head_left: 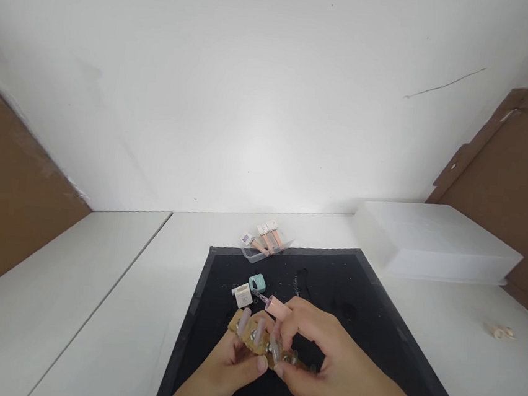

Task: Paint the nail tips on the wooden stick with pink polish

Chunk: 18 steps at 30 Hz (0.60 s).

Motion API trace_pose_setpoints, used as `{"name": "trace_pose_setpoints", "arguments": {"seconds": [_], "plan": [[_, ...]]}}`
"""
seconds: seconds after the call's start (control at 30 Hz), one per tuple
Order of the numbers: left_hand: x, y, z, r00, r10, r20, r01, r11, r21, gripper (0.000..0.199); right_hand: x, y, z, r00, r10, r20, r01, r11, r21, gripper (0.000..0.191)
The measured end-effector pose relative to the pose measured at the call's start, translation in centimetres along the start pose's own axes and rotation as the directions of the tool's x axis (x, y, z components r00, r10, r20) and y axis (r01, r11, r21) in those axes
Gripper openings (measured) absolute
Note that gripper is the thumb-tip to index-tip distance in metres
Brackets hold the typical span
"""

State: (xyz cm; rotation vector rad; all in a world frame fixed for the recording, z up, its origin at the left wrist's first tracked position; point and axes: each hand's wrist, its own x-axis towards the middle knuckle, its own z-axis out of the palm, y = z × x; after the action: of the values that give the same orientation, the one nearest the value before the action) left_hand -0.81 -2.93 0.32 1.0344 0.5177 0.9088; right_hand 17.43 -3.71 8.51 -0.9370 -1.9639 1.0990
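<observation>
Nearest the camera: two bare hands, both occupied, over a black mat (340, 277). Right hand (317, 346) comes in from the lower right, fingers closed round a pink cap (278, 307). Its brush (261, 296) sticks out beyond the grip, up and to the left, purplish at the bristles. Thumb of the same hand reaches down to the near edge of a tan strip (261, 348).

Left hand (229, 369) has that strip in a narrow hold, thumb on the near side, fingers behind. Strip slants between the hands, its left end higher. Nail tips (244, 320) stand along it on round metallic mounts; those toward the left hand are mauve-grey, those under the right hand look clearer, partly hidden by fingers.

Just beyond the left hand's grip: a white block (244, 296) with small dark marking on its face, and a mint-green piece (257, 283) close behind it, near the brush.

Farther out from both grips, at the mat's far edge: a clear tray (254, 258) with three pink-handled, white-ended pieces (266, 238). Well off to the right of the right hand: a translucent white box (437, 239) and, nearer, small pale pieces (503, 332), blurred. White table (141, 311) under the mat. Brown panels (518, 179) at either side, white wall (255, 97) ahead.
</observation>
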Motion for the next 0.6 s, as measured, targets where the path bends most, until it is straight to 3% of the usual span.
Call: {"name": "trace_pose_setpoints", "arguments": {"seconds": [0.17,0.6], "plan": [[-0.21,0.01,-0.09,1.000,0.006,0.025,-0.007,1.000,0.026,0.019,-0.01,-0.10,-0.27,1.000,0.003,0.008,-0.003,1.000,0.023,0.025],[-0.17,-0.33,-0.40,1.000,-0.011,0.024,0.011,1.000,0.003,0.031,-0.01,-0.08,-0.34,1.000,0.022,-0.007,-0.021,0.999,0.037,0.026]]}}
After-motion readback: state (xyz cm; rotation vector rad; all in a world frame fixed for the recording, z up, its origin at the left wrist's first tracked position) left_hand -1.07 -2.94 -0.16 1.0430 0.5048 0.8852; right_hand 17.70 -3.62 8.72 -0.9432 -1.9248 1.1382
